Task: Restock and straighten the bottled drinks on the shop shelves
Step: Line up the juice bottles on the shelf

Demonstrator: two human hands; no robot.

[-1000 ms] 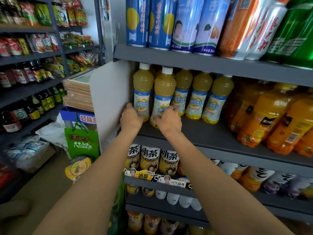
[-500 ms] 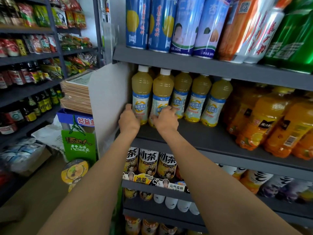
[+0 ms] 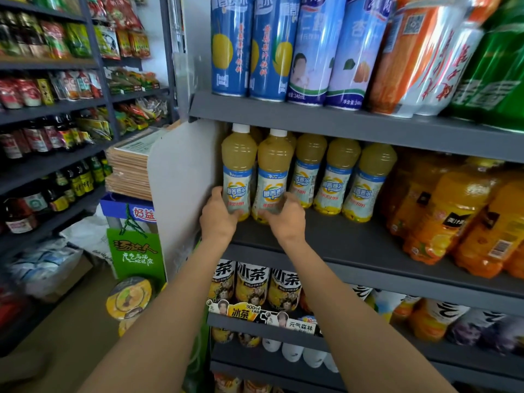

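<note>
Bottled drinks: two pale-yellow bottles held at the middle shelf's (image 3: 354,245) left end.
Left hand (image 3: 217,219) grips the end bottle (image 3: 237,171), right hand (image 3: 286,218) its neighbour (image 3: 273,177); the row looks nearly straight, and other shelves remain.

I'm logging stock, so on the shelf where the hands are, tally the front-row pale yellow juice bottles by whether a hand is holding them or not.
Held: 2, the first bottle by the left hand and the second bottle by the right hand
Not held: 3, starting with the third bottle
Total: 5
</note>
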